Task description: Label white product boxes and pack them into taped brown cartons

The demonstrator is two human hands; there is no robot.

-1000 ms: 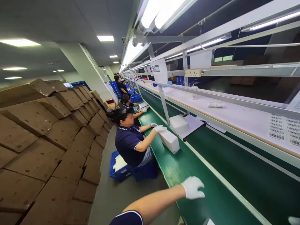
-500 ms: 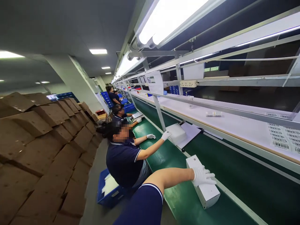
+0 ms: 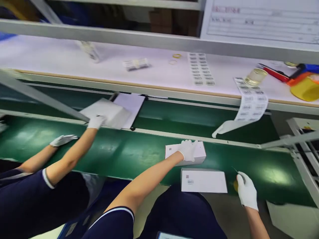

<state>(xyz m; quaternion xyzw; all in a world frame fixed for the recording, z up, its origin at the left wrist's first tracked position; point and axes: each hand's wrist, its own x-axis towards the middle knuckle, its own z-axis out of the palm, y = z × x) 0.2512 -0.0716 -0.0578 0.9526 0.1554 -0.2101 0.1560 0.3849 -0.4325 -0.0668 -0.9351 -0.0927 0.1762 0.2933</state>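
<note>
My left hand, in a white glove, lies on top of a white box on the green conveyor belt, fingers curled over its far edge. A second white box with a small barcode lies flat just in front of it, at the belt's near edge. My right hand, also gloved, is closed round a small yellow tool with a thin tip, just right of the second box.
At the left a co-worker's gloved hands reach to a white stack by the belt's far rail. The white shelf behind carries barcode label sheets, a tape roll, a red tool and a yellow item.
The view swung from along the line down to the belt in front of me. My left hand has brought the white box along to a spot behind the second box. My right hand came into view.
</note>
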